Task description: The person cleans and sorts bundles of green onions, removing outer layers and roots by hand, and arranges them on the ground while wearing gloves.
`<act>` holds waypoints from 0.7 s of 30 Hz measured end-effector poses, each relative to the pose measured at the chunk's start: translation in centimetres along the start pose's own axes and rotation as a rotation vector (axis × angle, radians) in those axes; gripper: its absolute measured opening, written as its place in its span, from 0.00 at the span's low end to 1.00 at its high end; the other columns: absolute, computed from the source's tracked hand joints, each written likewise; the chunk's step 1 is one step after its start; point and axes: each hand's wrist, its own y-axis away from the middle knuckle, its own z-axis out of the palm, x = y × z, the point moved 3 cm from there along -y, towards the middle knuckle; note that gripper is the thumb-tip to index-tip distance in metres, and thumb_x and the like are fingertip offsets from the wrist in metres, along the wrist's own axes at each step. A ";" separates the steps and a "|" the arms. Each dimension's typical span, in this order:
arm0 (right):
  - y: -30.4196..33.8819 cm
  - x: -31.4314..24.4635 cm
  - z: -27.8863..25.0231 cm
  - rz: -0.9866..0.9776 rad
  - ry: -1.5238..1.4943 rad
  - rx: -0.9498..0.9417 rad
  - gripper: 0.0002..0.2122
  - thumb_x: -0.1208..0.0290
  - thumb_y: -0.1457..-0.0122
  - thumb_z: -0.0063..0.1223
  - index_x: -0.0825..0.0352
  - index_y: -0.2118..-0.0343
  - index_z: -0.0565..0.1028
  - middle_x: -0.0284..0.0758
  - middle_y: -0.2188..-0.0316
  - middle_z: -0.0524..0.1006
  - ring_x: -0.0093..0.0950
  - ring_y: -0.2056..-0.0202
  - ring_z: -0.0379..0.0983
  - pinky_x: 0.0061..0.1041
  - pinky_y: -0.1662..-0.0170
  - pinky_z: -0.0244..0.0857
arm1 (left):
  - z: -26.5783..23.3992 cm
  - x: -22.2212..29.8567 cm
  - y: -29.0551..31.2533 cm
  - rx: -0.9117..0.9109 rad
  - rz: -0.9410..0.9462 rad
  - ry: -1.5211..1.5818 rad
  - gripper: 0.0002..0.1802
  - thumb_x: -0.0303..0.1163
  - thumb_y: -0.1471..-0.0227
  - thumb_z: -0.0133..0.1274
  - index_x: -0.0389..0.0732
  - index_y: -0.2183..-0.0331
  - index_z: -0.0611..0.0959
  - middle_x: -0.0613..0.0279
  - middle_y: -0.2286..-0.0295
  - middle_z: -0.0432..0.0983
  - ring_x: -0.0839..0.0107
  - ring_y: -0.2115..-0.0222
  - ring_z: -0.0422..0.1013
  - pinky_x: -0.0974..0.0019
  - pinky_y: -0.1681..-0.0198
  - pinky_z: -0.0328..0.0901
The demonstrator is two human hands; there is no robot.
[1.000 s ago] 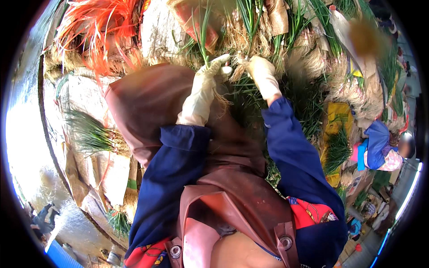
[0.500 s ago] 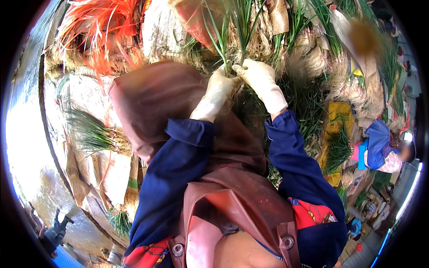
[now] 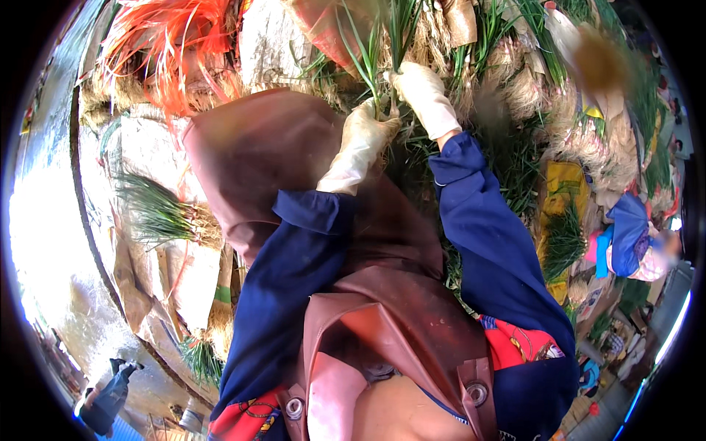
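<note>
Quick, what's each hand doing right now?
Left hand, pale-gloved: closed, holding long, thin green stalks.
Right hand, also pale-gloved: curled beside slender green leaves; whether it holds them cannot be told.

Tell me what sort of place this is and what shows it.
Probably a produce market or packing area for green-leaved vegetables: a rooted green bundle lies at the left, orange-red strips drape at the upper left, and another person in blue is at the far right.

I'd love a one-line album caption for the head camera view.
Gloved left hand holding green stalks, gloved right hand close by, orange strips off to the left.
</note>
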 end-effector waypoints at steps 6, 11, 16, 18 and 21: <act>-0.4 1.5 0.7 -0.134 -0.984 -0.255 0.11 0.64 0.43 0.48 0.68 0.75 0.73 0.29 0.81 0.73 0.19 0.80 0.68 0.18 0.77 0.61 | 0.3 -0.1 -2.3 -0.268 -0.238 0.473 0.13 0.32 0.48 0.51 0.35 0.62 0.77 0.67 0.80 0.72 0.82 0.83 0.66 0.80 0.82 0.59; 1.1 1.2 -2.5 -0.184 -0.882 -0.419 0.09 0.67 0.43 0.48 0.68 0.68 0.73 0.31 0.82 0.73 0.19 0.81 0.67 0.15 0.78 0.61 | -1.4 1.2 -1.8 -0.391 -0.353 0.638 0.14 0.36 0.47 0.48 0.35 0.66 0.80 0.70 0.81 0.72 0.80 0.84 0.62 0.78 0.78 0.60; 2.9 1.2 -4.8 -0.309 -0.769 -0.328 0.08 0.68 0.42 0.46 0.67 0.67 0.73 0.32 0.80 0.74 0.18 0.81 0.67 0.13 0.79 0.59 | -3.4 2.1 -1.2 -0.437 -0.298 0.594 0.15 0.33 0.48 0.48 0.30 0.62 0.76 0.62 0.73 0.75 0.76 0.74 0.70 0.74 0.68 0.67; 1.9 4.5 -7.0 0.077 -1.016 -0.192 0.07 0.68 0.42 0.45 0.66 0.68 0.72 0.32 0.75 0.75 0.16 0.78 0.68 0.13 0.76 0.62 | -5.4 2.9 -0.3 -0.347 -0.326 0.866 0.19 0.31 0.47 0.46 0.29 0.57 0.72 0.58 0.71 0.75 0.74 0.71 0.72 0.73 0.65 0.68; 1.2 6.4 -8.5 0.050 -0.417 -0.200 0.06 0.69 0.42 0.45 0.63 0.69 0.72 0.29 0.72 0.75 0.14 0.76 0.67 0.13 0.73 0.63 | -6.9 2.6 -0.8 -0.286 -0.187 0.789 0.21 0.33 0.48 0.49 0.29 0.56 0.72 0.57 0.70 0.75 0.72 0.70 0.72 0.71 0.62 0.67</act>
